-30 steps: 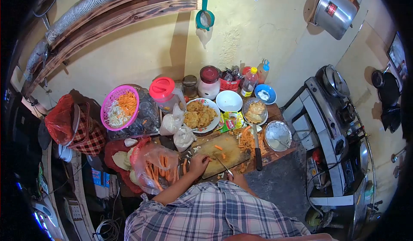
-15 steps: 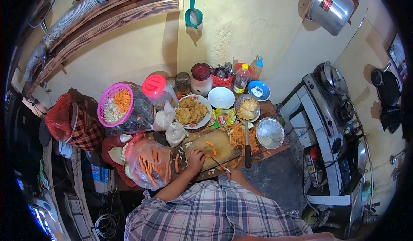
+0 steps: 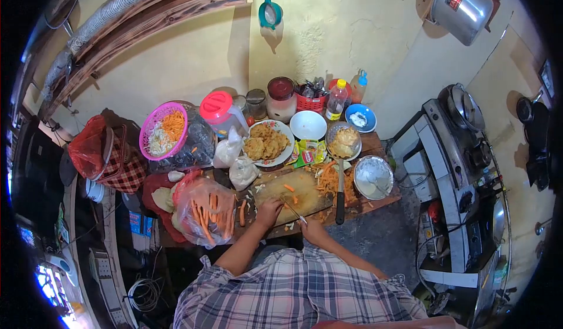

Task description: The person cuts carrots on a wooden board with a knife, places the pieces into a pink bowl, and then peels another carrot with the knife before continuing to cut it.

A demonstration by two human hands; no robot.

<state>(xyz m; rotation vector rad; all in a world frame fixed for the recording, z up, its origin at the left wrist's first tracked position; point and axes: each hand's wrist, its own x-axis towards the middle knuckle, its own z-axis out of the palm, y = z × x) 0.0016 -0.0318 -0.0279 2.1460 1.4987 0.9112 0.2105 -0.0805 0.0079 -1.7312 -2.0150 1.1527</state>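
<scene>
My right hand [image 3: 314,231] grips a knife [image 3: 293,210] by its handle, with the blade angled up and left over the wooden cutting board [image 3: 308,197]. Close to the blade tip, my left hand [image 3: 269,213] rests at the board's left part with its fingers curled; what they hold, if anything, is hidden. Small orange carrot pieces [image 3: 288,187] lie on the board beyond the blade. Left of my left hand is a carrot [image 3: 242,213], and beside it a clear plastic bag [image 3: 205,211] full of carrots.
A second knife [image 3: 340,203] with a black handle lies beside shredded carrot [image 3: 329,179]. Behind are a plate of fritters [image 3: 285,153], a white bowl [image 3: 308,125] and a pink basket [image 3: 143,135] of shredded vegetables. A metal bowl of batter [image 3: 373,177] sits right; a stove [image 3: 446,135] stands farther right.
The view has shifted slightly. My right hand and forearm show more fully now, away from the shirt. The knife stays in my right hand, and my left hand remains at the board.
</scene>
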